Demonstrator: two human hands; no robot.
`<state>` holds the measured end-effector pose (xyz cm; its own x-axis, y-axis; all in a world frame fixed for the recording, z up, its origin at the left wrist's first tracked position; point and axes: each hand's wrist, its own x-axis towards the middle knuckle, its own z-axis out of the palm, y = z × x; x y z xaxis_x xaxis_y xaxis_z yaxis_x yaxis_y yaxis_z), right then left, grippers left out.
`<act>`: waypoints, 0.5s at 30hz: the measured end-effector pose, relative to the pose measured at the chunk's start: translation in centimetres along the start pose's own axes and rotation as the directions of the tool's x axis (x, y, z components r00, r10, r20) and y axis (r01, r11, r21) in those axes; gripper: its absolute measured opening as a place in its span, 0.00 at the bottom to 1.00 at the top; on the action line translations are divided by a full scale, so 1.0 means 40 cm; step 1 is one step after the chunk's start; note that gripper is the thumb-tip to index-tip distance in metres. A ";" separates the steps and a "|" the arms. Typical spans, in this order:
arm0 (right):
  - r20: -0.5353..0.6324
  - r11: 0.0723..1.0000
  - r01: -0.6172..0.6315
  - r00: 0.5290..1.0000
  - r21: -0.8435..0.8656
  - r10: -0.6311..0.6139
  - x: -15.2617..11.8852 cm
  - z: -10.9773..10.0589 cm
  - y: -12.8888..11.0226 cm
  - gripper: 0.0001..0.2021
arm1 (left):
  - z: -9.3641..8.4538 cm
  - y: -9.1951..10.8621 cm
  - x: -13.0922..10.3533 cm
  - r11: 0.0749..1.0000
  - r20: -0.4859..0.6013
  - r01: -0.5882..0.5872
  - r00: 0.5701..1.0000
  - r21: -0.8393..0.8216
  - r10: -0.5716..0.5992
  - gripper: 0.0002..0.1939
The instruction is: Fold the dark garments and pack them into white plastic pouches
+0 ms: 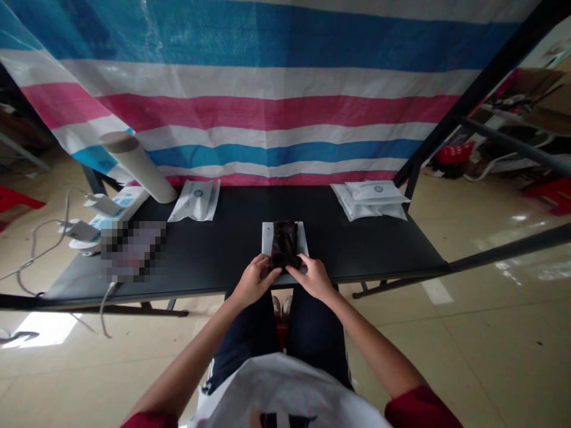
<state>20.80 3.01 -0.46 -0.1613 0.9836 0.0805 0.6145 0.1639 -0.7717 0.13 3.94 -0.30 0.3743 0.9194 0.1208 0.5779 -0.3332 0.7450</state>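
Note:
A dark brown or black folded cloth (284, 236), slightly shiny, lies on top of a flat white plastic bag (267, 241) at the table's front edge. My left hand (256, 279) pinches the near left corner of the cloth between thumb and fingers. Opposite it, my right hand (314, 278) grips the near right corner the same way. Both thumbs point inward along the cloth's near edge, which looks rolled or folded. What kind of article the cloth is cannot be made out.
On the black table (223, 249), a white packet (195, 201) lies back left and several stacked white packets (372, 199) back right. A tall white bottle (140, 166), a power strip (118, 214) with chargers and a blurred phone (134, 249) are at left. A striped sheet (267, 113) hangs behind.

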 end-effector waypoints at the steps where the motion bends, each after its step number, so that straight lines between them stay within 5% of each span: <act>1: -0.018 0.999 -0.032 0.999 0.020 0.032 0.007 0.008 0.001 0.14 | 0.012 0.000 0.011 0.999 -0.045 0.013 0.999 0.037 -0.012 0.19; 4: -0.153 0.999 -0.034 0.988 0.003 0.034 0.015 0.026 0.004 0.18 | 0.037 0.006 0.043 0.979 -0.099 0.090 0.992 0.183 -0.073 0.24; 7: -0.303 0.976 0.107 0.939 -0.188 -0.161 0.004 0.031 0.001 0.23 | 0.038 0.016 0.073 0.927 -0.084 0.253 0.967 0.277 -0.239 0.26; 10: -0.150 0.885 0.306 0.915 -0.352 -0.376 -0.010 0.031 -0.004 0.19 | 0.028 0.019 0.095 0.895 -0.027 0.350 0.934 0.276 -0.357 0.27; 15: 0.027 0.817 0.381 0.911 -0.432 -0.411 0.013 0.030 -0.009 0.22 | 0.030 0.004 0.089 0.936 -0.072 0.312 0.950 0.161 -0.304 0.23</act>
<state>19.57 3.38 -0.88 -0.4204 0.8270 0.3733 0.7744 0.5414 -0.3274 2.43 6.92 -0.53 0.1276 0.9897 -0.0645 0.7745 -0.0588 0.6299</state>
